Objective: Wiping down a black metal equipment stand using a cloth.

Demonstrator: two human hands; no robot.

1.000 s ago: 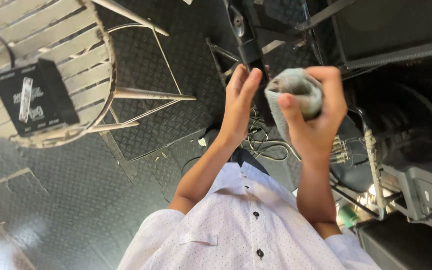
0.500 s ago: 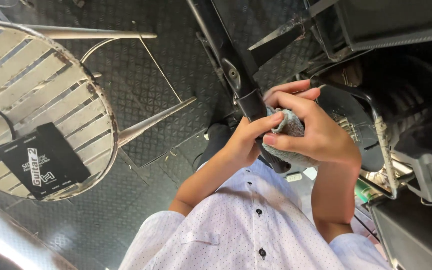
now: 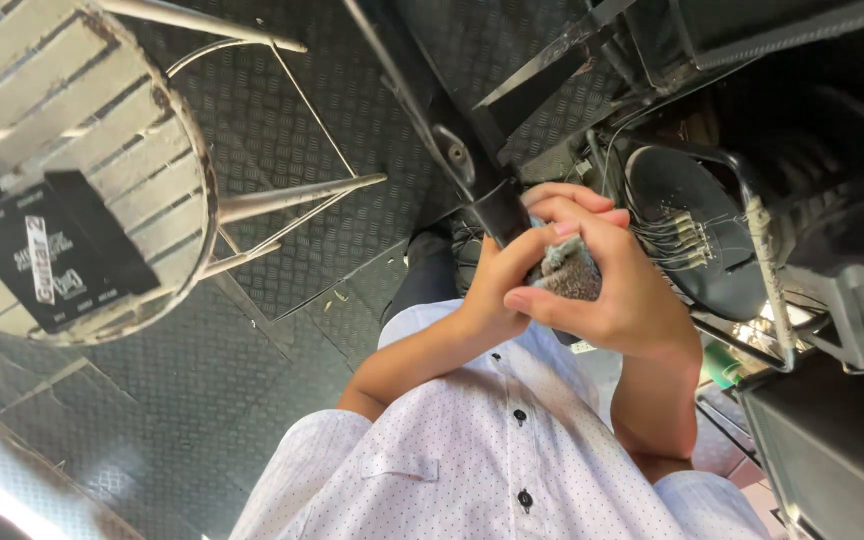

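Both hands, left hand (image 3: 497,285) and right hand (image 3: 617,290), pinched a grey cloth (image 3: 567,272), fingers pressed together, against the black tube (image 3: 500,210). Cloth looked soft, light; best gripped bunched.

Grey speckled cloth (image 3: 570,275), white dotted shirt (image 3: 472,460) w/ blk buttons, dark checker-plate floor (image 3: 282,100).

Sunlit slatted stool (image 3: 102,130) on checker-plate floor (image 3: 342,120)

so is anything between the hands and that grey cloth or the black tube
Nothing visible. Both hands, left hand and right hand, already wrap the grey cloth, pressed right against the end of the black tube. No gap or object shows between them.
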